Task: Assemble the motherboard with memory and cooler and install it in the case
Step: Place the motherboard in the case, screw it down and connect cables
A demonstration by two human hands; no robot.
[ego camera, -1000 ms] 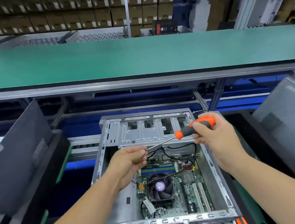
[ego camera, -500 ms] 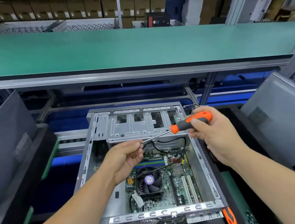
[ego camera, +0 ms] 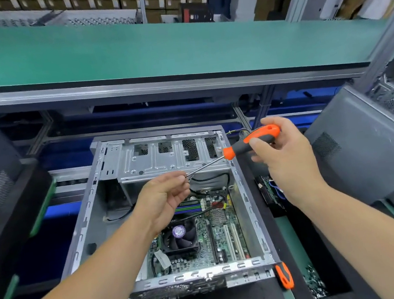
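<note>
Orange and grey, the screwdriver (ego camera: 252, 142) was gripped at its handle by the right hand (ego camera: 284, 158), while the left hand (ego camera: 165, 200) pinched the tip of its metal shaft with curled fingers above the open case (ego camera: 101, 186). Inside the case lay the motherboard (ego camera: 222, 220), carrying the cooler (ego camera: 179, 237) and the memory (ego camera: 188, 207). A second screwdriver (ego camera: 284, 275) lay beside the case's near right corner.

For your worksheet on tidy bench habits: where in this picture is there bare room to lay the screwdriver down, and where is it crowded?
Free: the green shelf beyond the case, and the bare case floor between its left wall and the motherboard. Crowded: the board itself, with cooler fan and cables, and the right-hand strip holding a second screwdriver and the screw tray.
</note>
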